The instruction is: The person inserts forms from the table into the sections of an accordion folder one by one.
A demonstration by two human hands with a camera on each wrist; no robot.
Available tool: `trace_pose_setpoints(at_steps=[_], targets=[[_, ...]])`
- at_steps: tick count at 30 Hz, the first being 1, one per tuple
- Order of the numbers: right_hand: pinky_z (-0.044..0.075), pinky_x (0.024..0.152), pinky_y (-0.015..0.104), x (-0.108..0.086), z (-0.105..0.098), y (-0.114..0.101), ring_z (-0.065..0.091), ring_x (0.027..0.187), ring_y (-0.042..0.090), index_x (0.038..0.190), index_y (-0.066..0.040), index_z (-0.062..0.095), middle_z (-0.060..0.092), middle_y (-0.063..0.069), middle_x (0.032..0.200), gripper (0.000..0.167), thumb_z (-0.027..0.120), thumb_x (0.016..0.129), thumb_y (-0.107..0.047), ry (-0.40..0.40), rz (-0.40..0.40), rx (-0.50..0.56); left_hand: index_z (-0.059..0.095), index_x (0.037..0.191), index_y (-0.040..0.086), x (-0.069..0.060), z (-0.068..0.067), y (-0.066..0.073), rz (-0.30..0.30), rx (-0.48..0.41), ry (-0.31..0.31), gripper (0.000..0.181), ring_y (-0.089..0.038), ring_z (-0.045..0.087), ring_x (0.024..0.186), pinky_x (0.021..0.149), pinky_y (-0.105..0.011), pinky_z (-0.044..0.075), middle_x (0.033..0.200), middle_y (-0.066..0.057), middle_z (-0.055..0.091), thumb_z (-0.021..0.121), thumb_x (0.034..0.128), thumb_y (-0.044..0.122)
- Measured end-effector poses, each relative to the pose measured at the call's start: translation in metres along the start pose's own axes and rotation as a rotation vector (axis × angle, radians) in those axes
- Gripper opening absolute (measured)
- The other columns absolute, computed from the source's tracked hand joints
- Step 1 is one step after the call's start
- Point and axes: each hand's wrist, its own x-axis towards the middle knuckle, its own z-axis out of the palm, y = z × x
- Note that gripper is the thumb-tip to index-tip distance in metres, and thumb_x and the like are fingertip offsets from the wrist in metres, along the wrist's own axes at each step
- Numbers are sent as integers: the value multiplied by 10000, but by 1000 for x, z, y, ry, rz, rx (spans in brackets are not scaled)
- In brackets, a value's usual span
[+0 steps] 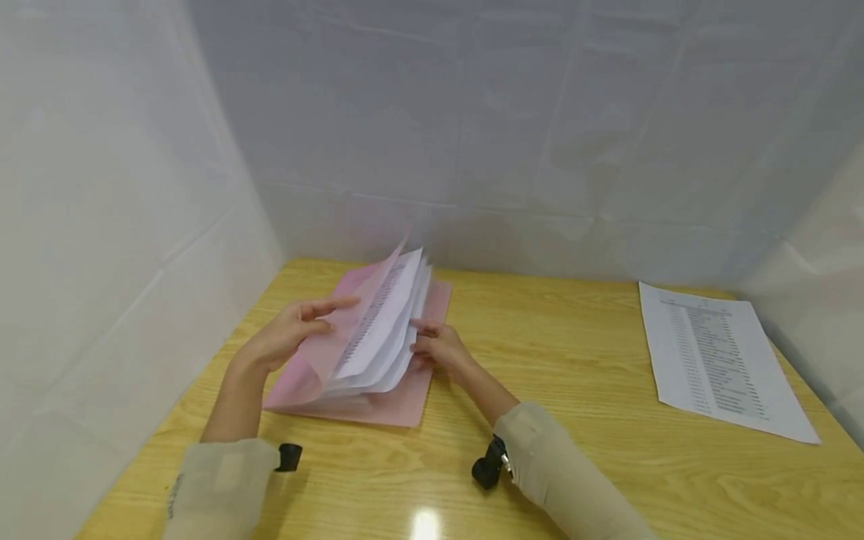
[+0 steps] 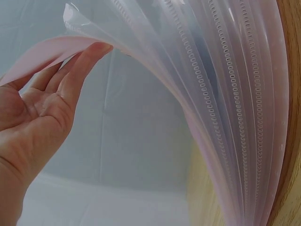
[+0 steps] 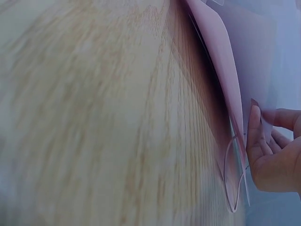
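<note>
A pink folder lies spread on the table, its front cover and several clear sleeves with printed sheets fanned up. My left hand pinches the raised pink cover between thumb and fingers; in the left wrist view that hand has the cover bent back. At the right edge of the sleeves, my right hand has its fingers at the page edges. In the right wrist view the right hand pinches a sleeve above the back cover.
A printed sheet lies flat on the wooden table at the right. White sheeting hangs behind the table and along both sides. An elastic loop hangs at the folder's edge in the right wrist view.
</note>
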Motion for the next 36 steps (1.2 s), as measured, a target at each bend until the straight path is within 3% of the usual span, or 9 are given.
trace_pose_setpoints(at_steps=[6, 12, 19, 28, 32, 36], targets=[[519, 587, 295, -2, -3, 0, 586, 661, 153, 1302, 3, 495, 528, 208, 1218, 496, 573, 816, 63, -1, 3, 4, 445, 1345, -2, -1, -2, -2, -4, -34, -11, 459, -94, 532, 705, 594, -216, 469, 1371, -180, 371, 507, 891, -25], [512, 604, 289, -4, -12, 0, 593, 714, 154, 1265, -1, 529, 576, 157, 1159, 425, 580, 844, 18, 21, 10, 5, 439, 1348, -3, -2, -1, -2, -5, -14, -3, 466, -95, 497, 815, 595, -200, 448, 1400, -114, 360, 507, 888, -22], [523, 650, 327, -11, -35, 0, 633, 750, 183, 1235, 25, 541, 603, 166, 1127, 376, 536, 860, 48, -24, -23, 32, 439, 1345, -13, -3, -1, -1, 8, 19, 3, 469, -107, 437, 951, 610, -194, 432, 1409, -88, 363, 508, 882, -21], [518, 695, 353, -34, -77, -12, 627, 864, 266, 1240, 31, 533, 582, 193, 1141, 344, 533, 898, -7, -59, -75, -79, 446, 1340, -12, -3, -1, -2, 8, 13, 10, 463, -99, 461, 876, 595, -191, 429, 1399, -103, 375, 513, 882, -23], [516, 705, 356, -46, -101, -17, 620, 887, 278, 1262, 51, 499, 571, 204, 1152, 361, 524, 911, -30, -68, -118, -112, 438, 1330, -48, -2, 0, -2, 19, 25, 11, 462, -126, 359, 1127, 684, -196, 436, 1401, -96, 380, 524, 877, -23], [515, 710, 357, -58, -126, -19, 620, 889, 259, 1280, 64, 474, 559, 211, 1164, 379, 520, 924, -56, -62, -149, -145, 435, 1326, -60, -2, -1, -2, 19, 32, 13, 460, -161, 280, 1201, 724, -198, 430, 1400, -92, 386, 527, 877, -20]])
